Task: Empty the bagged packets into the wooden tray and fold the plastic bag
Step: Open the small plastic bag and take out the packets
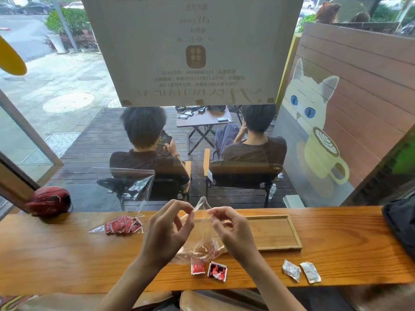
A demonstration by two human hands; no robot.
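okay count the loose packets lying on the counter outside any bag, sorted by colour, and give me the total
Red loose packets: 2, one beside the other, just in front of the held plastic bag.
Silver-white loose packets: 2, one and its neighbour, in front of the wooden tray.
Total: 4

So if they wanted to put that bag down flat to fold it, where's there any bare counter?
Bare wood lies left of the left hand, in front of the second bag of red packets. The wooden tray looks empty too. It is crowded under the held plastic bag, by the loose red packets, and by two white packets further right.
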